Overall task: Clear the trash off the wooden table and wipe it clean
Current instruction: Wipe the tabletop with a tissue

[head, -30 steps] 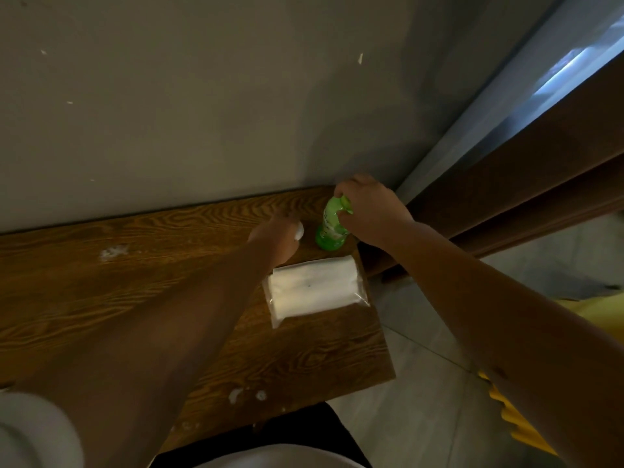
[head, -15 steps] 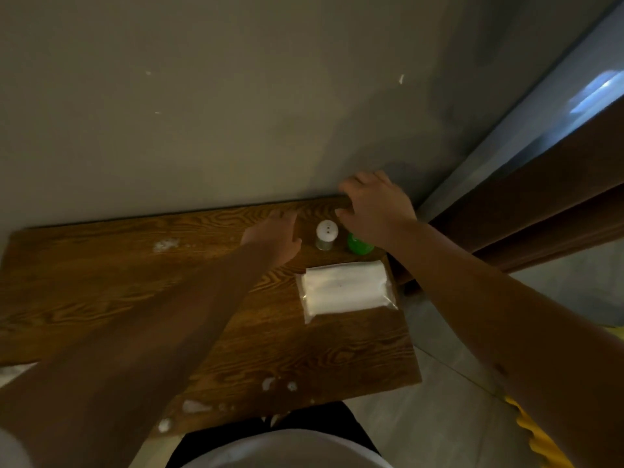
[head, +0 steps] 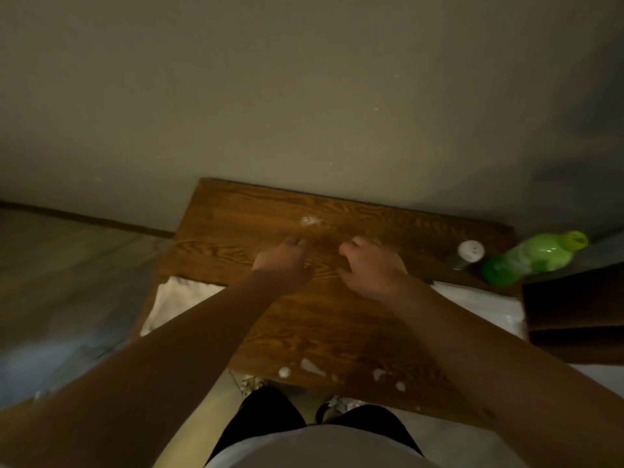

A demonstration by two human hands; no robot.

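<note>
The wooden table (head: 337, 325) stands against the wall. My left hand (head: 283, 265) and my right hand (head: 371, 270) hover side by side over its middle, fingers loosely curled, holding nothing. A white smear (head: 309, 220) lies just beyond the fingertips. Several white scraps (head: 312, 366) dot the front edge. A white cloth (head: 182, 298) lies on the table's left edge, partly under my left forearm. At the right end stand a green bottle (head: 526, 261) and a small white-capped jar (head: 467, 253). A tissue pack (head: 486, 305) lies in front of them, partly hidden by my right arm.
A grey wall (head: 304, 113) rises right behind the table. Dark wooden furniture (head: 574, 305) adjoins the table's right side. Grey floor (head: 67, 282) spreads to the left. My legs and feet show below the table's front edge.
My right hand released the green bottle, and both hands moved left from the bottle and jar to the table's middle. The view swung left, showing the table's left end and the cloth.
</note>
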